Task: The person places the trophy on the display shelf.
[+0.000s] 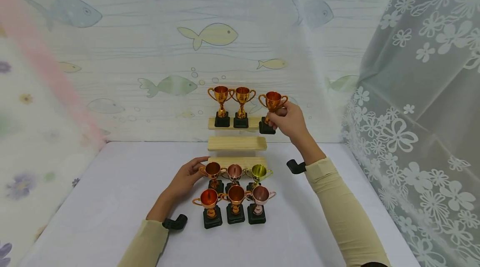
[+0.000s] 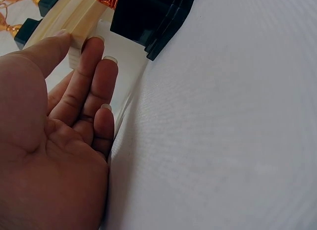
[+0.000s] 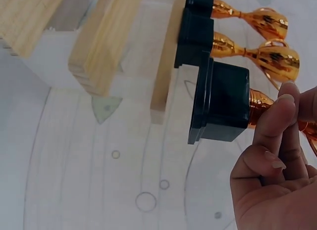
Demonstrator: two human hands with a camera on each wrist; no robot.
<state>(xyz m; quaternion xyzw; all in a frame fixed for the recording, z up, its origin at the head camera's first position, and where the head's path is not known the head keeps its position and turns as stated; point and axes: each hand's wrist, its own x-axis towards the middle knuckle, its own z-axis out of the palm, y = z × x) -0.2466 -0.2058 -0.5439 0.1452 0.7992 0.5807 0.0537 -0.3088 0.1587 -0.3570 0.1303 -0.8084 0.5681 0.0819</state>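
Shiny orange trophy (image 1: 272,108) on square black base.

Right hand (image 1: 288,122) grips a copper trophy (image 1: 271,111) at the stepped wooden shelf's (image 1: 237,143) top-right end; left hand (image 1: 186,178) touches its bottom-left corner.

Open tabletop (image 1: 123,200) left and right of the six-trophy cluster (image 1: 234,194). Crowded top shelf (image 1: 234,123): two trophies (image 1: 231,106) in place, room only at its right end. Middle shelf (image 1: 237,143) bare. Lace curtain (image 1: 420,133) close on the right.
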